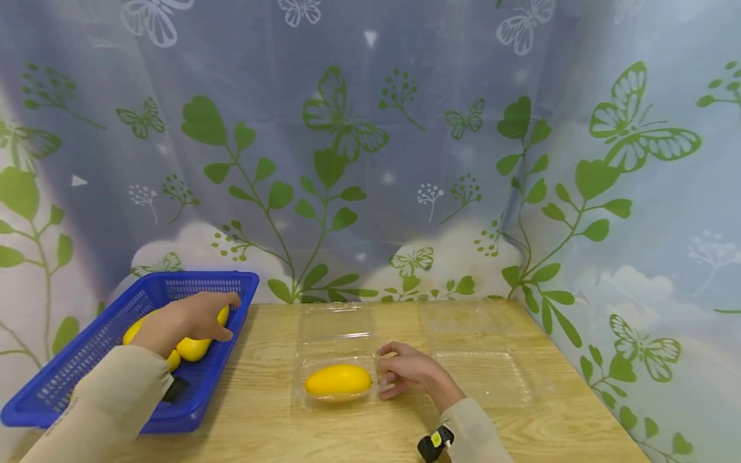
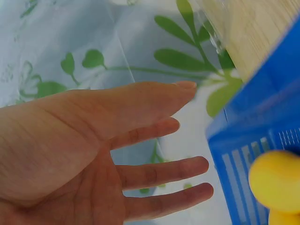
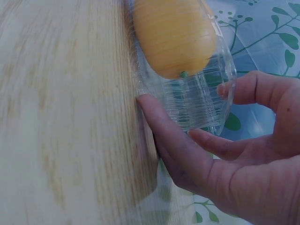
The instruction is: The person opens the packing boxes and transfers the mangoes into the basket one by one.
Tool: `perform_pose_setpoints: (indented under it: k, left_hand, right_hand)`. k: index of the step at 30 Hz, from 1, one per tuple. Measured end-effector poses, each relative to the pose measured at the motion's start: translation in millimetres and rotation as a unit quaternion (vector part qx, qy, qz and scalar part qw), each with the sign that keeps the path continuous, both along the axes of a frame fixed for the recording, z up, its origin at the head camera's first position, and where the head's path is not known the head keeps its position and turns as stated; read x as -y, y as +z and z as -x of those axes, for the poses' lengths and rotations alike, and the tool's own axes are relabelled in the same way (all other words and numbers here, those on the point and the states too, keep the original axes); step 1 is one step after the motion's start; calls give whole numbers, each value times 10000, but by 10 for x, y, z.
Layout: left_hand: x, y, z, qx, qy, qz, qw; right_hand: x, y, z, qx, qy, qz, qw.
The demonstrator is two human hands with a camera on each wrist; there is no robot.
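Note:
My left hand point(image 1: 193, 321) hangs over the blue basket point(image 1: 252, 283), fingers and thumb held apart with nothing between them. Below it in the basket lie several yellow fruits point(image 1: 193, 348), partly covered by the hand. In the left wrist view, a round yellow fruit point(image 2: 276, 180) sits beyond the fingertips. My right hand point(image 1: 410, 373) holds the right side of a clear plastic clamshell box point(image 1: 337, 405), whose lid lies folded back. One oblong yellow fruit point(image 1: 338, 381) rests lengthwise in that box; the right wrist view shows a small green spot point(image 3: 183, 74) on its end.
To the right, another clear plastic clamshell box point(image 1: 483, 379) lies opened on the wooden table point(image 1: 260, 411). A patterned curtain point(image 1: 376, 212) hangs behind the table and along its right side. Inside the basket, near the left sleeve, is a small black object point(image 1: 176, 390).

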State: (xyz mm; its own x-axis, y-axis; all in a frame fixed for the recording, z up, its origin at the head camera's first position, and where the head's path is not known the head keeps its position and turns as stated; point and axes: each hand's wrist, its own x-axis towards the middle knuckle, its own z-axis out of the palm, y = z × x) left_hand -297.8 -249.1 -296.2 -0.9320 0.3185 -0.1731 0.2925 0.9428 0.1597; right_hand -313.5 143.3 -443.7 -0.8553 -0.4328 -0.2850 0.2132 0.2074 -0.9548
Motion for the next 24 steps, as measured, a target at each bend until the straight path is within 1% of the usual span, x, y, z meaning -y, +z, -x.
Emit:
perform_pose_setpoints:
  k: [1, 3, 7, 10, 13, 17, 20, 24]
  left_hand:
    - [-42, -11, -11, -52, -95, -34, 9999]
    - [-127, -42, -29, -91, -189, -87, 9997]
    - [-310, -131, -49, -106, -273, -222, 9993]
    - [-439, -198, -50, -44, -327, -401, 9987]
    - [-551, -242, -56, -67, -389, -591, 9975]
    - [-659, -293, -64, -176, -458, -715, 9962]
    - [-717, -342, -68, -170, -458, -761, 9959]
    - [-780, -409, -74, -153, -549, -835, 9949]
  right_hand:
    - [2, 1, 1, -7, 4, -8, 10000]
    - [3, 3, 4, -9, 1, -21, 10000]
    - [6, -10, 16, -26, -4, -14, 10000]
    - [6, -20, 19, -23, -49, -10, 10000]
    - [5, -25, 23, -26, -86, -33, 10000]
    - [6, -21, 27, -32, -103, -64, 9999]
    - [6, -21, 27, -35, -98, -72, 9999]
    - [8, -27, 29, -30, -89, -85, 9999]
